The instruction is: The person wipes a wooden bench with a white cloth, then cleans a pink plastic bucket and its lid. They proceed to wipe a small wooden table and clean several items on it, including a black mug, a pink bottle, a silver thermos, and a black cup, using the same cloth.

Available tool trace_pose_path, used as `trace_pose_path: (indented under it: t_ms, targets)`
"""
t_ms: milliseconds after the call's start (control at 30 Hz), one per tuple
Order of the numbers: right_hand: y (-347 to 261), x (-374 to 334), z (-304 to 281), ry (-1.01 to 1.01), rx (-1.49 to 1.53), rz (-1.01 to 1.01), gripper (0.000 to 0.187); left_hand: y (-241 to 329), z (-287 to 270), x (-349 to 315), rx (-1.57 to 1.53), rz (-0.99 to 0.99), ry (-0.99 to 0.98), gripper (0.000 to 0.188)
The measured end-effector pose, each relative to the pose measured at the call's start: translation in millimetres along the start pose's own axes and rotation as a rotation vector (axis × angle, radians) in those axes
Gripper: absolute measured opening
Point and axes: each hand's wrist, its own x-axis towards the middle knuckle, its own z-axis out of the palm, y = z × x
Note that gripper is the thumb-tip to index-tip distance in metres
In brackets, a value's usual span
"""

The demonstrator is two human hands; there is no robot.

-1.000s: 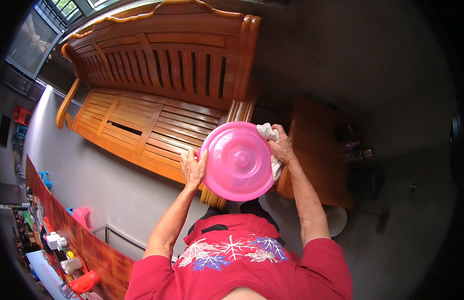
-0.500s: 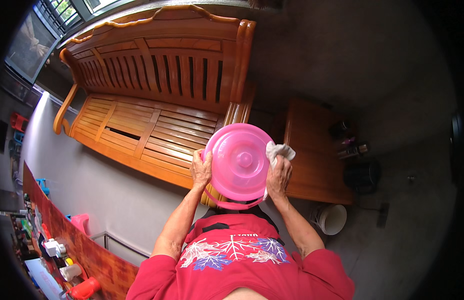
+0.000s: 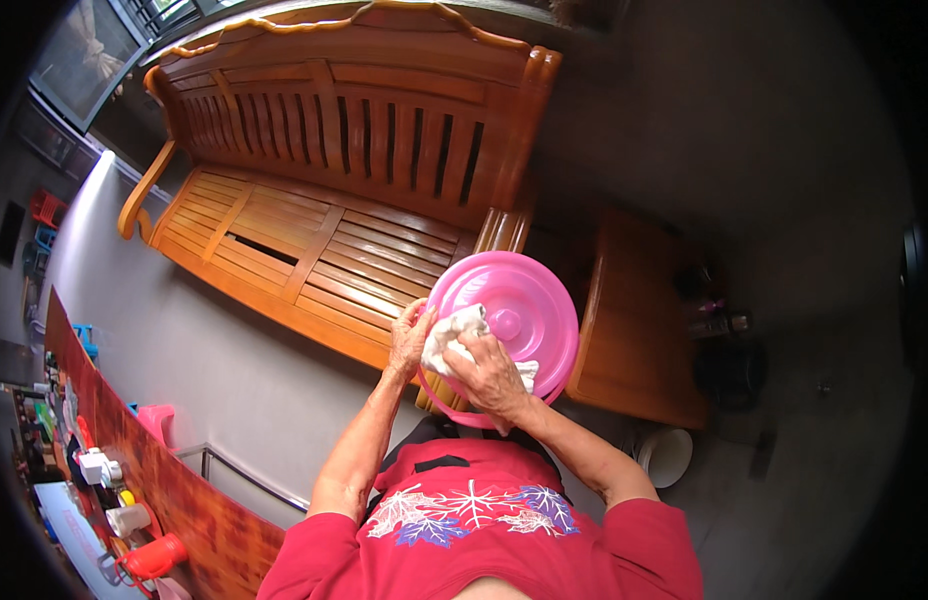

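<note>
A round pink plastic bucket is in front of my body, its lid with a central knob facing up. My left hand is closed on the left edge of the bucket. Bunched in my right hand is a white cloth, pressed on the near left part of the lid. The cloth and hand cover that part of the lid. A pink carrying handle curves along the near side. What supports the bucket from below is hidden.
Ahead and left stands a long slatted wooden bench. A low wooden table is to the right, with a white bucket by its near end. At lower left, a reddish table holds a red jug and clutter.
My right hand has moved with the cloth from the right rim across to the lid's near left part. The left hand still grips the left edge. The view has shifted slightly.
</note>
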Motion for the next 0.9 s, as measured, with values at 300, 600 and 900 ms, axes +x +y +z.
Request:
trace_pose_path:
  t_ms: [300, 600, 900]
  targets:
    - [52.3, 73.0, 28.4, 0.052, -0.074, 0.136, 0.042, 13.0, -3.8, -6.3, -0.025, -0.149, 0.028, 0.022]
    - [117.7, 11.9, -26.9, 0.239, -0.351, 0.510, 0.038, -18.0, 6.5, 1.2, 0.206, 0.150, 0.207, 0.022]
    - [11.5, -75.7, -19.5, 0.247, -0.394, 0.538, 0.042, -16.2, 6.6, 4.3, 0.158, 0.100, 0.217, 0.025]
